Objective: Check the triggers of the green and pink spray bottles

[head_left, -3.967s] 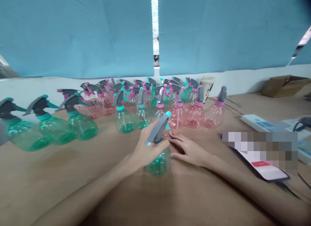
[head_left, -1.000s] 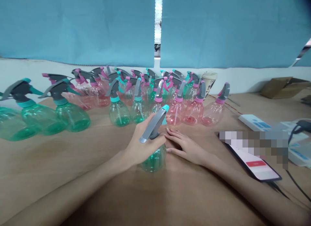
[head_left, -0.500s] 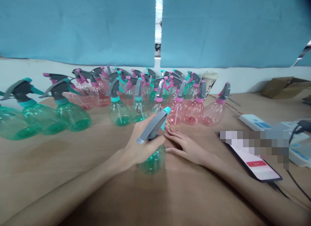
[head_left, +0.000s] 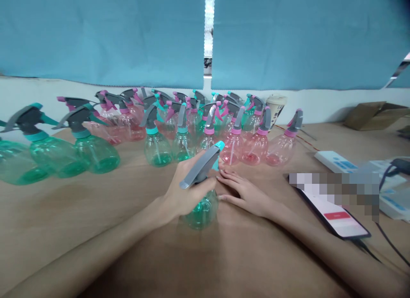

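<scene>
Left hand [head_left: 188, 189] clenched around the upper body of a clear green plastic spray bottle with a grey trigger head [head_left: 201, 214], which tilts slightly near the middle of the tan surface [head_left: 64, 212]; the grip appears placed below the head, leaving the trigger uncovered. Right hand [head_left: 246, 195] released, lying flat, its fingertips just beside the bottle, seemingly kept close for support. Massed pink and green plastic spray bottles [head_left: 233, 150] stand toward the far edge

Blue window blinds [head_left: 102, 37], bright gap [head_left: 209, 33] between (narrow), white wall [head_left: 320, 103] below
</scene>
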Tool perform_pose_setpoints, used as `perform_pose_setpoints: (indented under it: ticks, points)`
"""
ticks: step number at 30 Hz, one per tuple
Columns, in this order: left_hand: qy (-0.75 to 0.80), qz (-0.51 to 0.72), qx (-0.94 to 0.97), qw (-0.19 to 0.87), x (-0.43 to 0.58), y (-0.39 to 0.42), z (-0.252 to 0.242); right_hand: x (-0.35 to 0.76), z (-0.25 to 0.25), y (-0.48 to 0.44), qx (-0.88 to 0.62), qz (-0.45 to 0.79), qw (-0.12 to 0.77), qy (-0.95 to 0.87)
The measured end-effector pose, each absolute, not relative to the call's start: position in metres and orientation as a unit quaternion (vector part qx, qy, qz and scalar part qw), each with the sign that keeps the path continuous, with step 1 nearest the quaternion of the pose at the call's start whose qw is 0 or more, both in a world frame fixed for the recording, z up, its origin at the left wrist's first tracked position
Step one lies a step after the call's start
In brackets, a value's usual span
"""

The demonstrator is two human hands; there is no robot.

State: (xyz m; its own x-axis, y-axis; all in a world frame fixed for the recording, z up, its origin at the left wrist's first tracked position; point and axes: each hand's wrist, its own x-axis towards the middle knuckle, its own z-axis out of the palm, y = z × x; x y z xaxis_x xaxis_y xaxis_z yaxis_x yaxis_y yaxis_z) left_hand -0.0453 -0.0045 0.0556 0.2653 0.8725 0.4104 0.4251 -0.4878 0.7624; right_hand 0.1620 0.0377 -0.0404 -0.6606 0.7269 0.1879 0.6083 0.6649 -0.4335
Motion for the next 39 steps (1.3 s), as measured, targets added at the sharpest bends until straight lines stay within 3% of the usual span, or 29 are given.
perform_pose_setpoints:
  ticks: [39]
  points:
    - [0.435, 0.457, 0.725, 0.275, -0.0393, -0.0054, 0.0524, 0.1630, -0.0426, 0.0388, -0.366, 0.172, 0.187, -0.895]
